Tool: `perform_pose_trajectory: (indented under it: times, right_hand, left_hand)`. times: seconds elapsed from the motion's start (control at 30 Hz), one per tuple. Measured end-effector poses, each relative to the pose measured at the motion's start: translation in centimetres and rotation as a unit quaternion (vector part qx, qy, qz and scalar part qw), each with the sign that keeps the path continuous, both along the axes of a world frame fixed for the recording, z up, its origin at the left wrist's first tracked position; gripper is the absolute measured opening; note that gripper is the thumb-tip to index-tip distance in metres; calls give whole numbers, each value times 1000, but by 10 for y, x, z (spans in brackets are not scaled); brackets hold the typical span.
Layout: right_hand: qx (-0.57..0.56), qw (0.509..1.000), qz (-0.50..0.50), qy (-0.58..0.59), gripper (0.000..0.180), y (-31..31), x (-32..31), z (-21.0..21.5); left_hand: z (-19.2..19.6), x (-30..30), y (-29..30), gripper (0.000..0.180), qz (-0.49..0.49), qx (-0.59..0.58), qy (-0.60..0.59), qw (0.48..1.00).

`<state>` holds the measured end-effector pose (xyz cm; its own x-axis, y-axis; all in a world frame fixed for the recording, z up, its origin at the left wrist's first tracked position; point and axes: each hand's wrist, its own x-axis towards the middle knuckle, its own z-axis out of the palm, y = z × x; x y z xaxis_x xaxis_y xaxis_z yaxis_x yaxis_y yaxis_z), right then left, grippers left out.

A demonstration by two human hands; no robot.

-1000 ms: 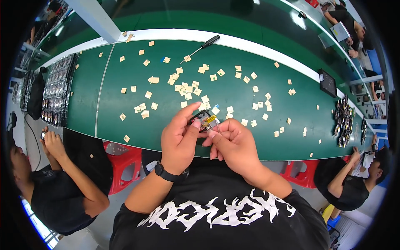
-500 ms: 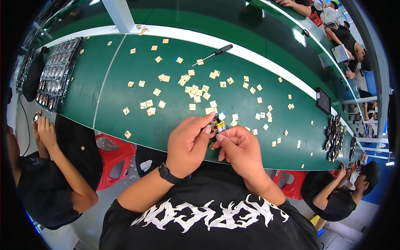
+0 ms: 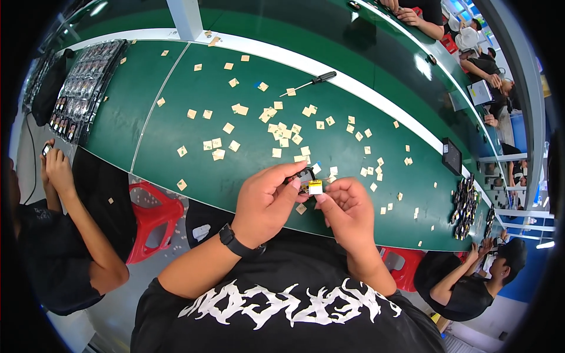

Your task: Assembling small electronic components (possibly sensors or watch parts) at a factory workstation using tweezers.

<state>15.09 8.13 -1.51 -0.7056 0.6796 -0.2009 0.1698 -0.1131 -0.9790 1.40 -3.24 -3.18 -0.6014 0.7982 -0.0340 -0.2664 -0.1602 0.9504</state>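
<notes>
Above the table's near edge, my left hand (image 3: pixel 262 203) grips a small black electronic device (image 3: pixel 305 175) between thumb and fingers. From the device juts a small silver-white battery pouch (image 3: pixel 316 189) with a yellow band along its top. My right hand (image 3: pixel 352 210) is right beside the pouch, its thumb and fingers apart, the thumb tip close to the pouch's lower corner. Whether that thumb touches it, I cannot tell. Just beyond the device, a blue-tipped sticker (image 3: pixel 316 167) rests among scattered small cream paper squares (image 3: pixel 282 134).
A black-handled screwdriver (image 3: pixel 323 77) lies towards the green table's (image 3: pixel 170 117) far edge. Bagged parts (image 3: pixel 88 88) are stacked at left. A black box (image 3: pixel 452 156) and a pile of small dark parts (image 3: pixel 465 206) sit at right. Co-workers sit on both sides, near red stools (image 3: pixel 154 220).
My right fingers have spread and drawn slightly right, off the battery pouch. The pouch now faces up with its white side showing. The whole view has shifted a little.
</notes>
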Motion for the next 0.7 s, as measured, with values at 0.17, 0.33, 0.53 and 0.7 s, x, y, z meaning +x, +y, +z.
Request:
perform_pose_trajectory:
  times: [0.17, 0.33, 0.53, 0.7]
  right_hand:
    - [86, 996, 18, 3, 25, 13, 1, 14]
    - [460, 881, 109, -22, 27, 21, -9, 18]
    - [466, 879, 107, -5, 26, 19, -8, 15]
    - [351, 932, 80, -51, 24, 11, -9, 15]
  left_hand:
    - [-6, 0, 1, 33, -10, 12, 0, 1000]
    - [-5, 1, 2, 34, -19, -9, 4, 1000]
    - [-1, -2, 2, 35, -31, -47, 70, 996]
    - [-11, 5, 5, 27, 15, -8, 13, 1000]
